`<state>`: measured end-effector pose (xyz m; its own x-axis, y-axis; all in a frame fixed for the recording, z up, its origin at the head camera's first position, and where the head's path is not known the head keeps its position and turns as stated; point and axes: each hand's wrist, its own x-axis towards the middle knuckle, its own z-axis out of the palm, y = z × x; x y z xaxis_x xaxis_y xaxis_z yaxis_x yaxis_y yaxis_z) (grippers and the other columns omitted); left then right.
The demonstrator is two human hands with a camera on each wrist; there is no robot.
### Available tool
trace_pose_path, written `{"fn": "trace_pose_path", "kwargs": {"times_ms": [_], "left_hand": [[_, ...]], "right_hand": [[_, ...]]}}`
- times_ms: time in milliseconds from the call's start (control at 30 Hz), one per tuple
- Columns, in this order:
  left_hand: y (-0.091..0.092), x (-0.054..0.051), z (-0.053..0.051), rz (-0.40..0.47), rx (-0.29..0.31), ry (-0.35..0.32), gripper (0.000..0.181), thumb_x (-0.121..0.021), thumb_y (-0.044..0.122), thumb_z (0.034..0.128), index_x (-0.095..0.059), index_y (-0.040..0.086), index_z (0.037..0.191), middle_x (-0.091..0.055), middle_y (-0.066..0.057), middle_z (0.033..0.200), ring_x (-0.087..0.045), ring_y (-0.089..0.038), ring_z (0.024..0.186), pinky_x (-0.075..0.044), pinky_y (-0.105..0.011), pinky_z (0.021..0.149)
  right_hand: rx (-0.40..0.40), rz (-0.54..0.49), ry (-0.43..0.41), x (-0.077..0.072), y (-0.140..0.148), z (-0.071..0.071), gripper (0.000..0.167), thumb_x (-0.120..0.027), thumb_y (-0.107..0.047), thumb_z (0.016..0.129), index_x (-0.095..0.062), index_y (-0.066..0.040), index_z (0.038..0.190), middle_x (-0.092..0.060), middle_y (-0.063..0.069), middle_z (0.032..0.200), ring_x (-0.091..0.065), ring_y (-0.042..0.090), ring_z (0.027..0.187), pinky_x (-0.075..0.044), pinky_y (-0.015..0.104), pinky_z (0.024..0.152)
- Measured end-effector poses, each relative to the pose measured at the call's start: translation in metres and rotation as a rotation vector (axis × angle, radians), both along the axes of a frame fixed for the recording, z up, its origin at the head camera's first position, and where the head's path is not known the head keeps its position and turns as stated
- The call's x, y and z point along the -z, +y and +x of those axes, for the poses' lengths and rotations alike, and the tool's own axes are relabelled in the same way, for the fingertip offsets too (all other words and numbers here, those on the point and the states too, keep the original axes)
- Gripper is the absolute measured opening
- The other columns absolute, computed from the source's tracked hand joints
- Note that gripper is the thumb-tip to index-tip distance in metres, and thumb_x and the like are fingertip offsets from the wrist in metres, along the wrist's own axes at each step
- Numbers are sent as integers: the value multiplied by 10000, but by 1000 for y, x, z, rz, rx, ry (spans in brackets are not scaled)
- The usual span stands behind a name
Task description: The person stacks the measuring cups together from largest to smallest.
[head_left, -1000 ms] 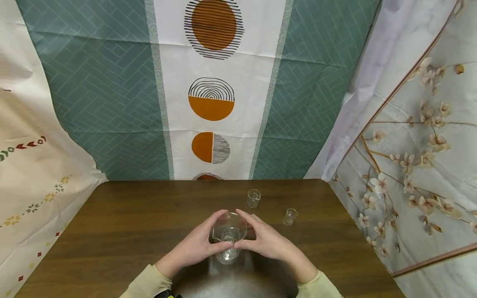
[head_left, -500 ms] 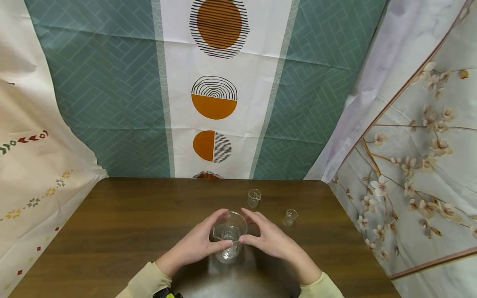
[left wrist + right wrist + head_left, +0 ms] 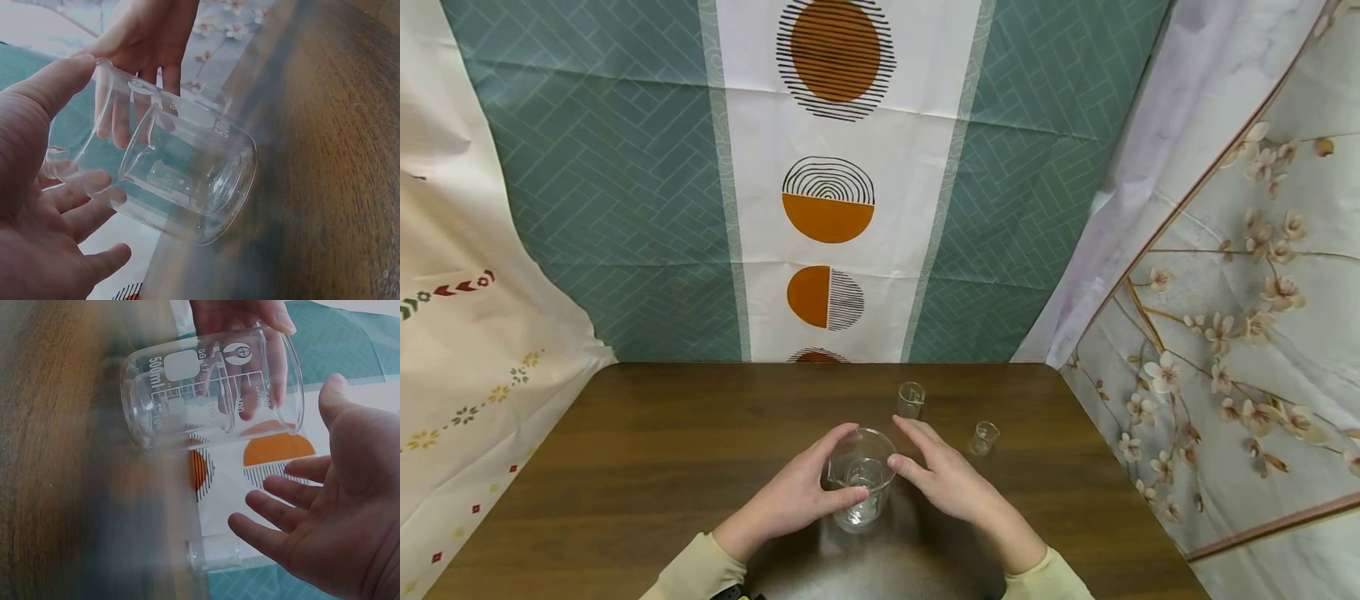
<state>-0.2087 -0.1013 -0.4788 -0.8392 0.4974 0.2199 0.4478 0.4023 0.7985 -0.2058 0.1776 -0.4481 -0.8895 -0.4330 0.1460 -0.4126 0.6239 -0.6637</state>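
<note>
Large beaker (image 3: 209, 394), count 1, marked 500 ml, upright on 1 wooden table (image 3: 662, 442); my left hand (image 3: 805, 492) grips it round the rim. Nested inside: at least 1 inner beaker (image 3: 178, 165). My right hand (image 3: 947, 479) is spread wide, holding nothing, just beside the glass. Small beakers standing apart: 2, the far beaker (image 3: 912, 400) and the right-side beaker (image 3: 984, 438)

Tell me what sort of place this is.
Perhaps a makeshift tabletop booth: patterned cloths hang behind and on both sides of a wooden-looking table, and glass beakers stand on it.
</note>
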Motion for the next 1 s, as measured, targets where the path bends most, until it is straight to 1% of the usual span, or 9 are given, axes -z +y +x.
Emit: {"fn": "trace_pose_path", "kwargs": {"times_ms": [167,367,567,800,1000], "left_hand": [[1,-1,1,6,2,-1,865,-867,443,977,-424,153,1660,-602,-4,1563,-568,-285,1444,-449,-634,1150],[1,-1,1,5,7,-10,870,-859,452,984,-415,135,1662,-594,-22,1572,-561,-308,1453,-447,-646,1147],[0,-1,1,9,5,-8,857,-861,433,986,-419,140,1659,-596,-19,1567,-556,-314,1458,-442,-649,1150],[0,-1,2,6,3,-2,860,-866,415,984,-417,127,1659,-601,-47,1567,-562,-307,1449,-441,-646,1151],[0,-1,2,0,-1,-4,860,-867,415,983,-420,123,1657,-600,-15,1563,-558,-308,1456,-439,-644,1155]], "right_hand": [[19,13,29,1,0,-3,685,-607,-456,1141,-397,-152,1719,-423,106,1725,-456,405,1547,-392,670,1202],[59,24,60,-2,-1,-4,698,-621,-469,1132,-397,-172,1722,-400,67,1744,-444,360,1561,-390,645,1215],[108,29,78,-2,-1,-8,703,-622,-488,1125,-405,-181,1719,-394,103,1747,-437,378,1566,-382,676,1207],[154,63,108,-3,-1,-13,733,-645,-493,1110,-402,-165,1719,-386,122,1750,-393,382,1593,-372,668,1220],[175,88,141,-3,-2,-16,752,-662,-490,1102,-389,-165,1723,-388,144,1746,-376,397,1599,-377,666,1217]]}}
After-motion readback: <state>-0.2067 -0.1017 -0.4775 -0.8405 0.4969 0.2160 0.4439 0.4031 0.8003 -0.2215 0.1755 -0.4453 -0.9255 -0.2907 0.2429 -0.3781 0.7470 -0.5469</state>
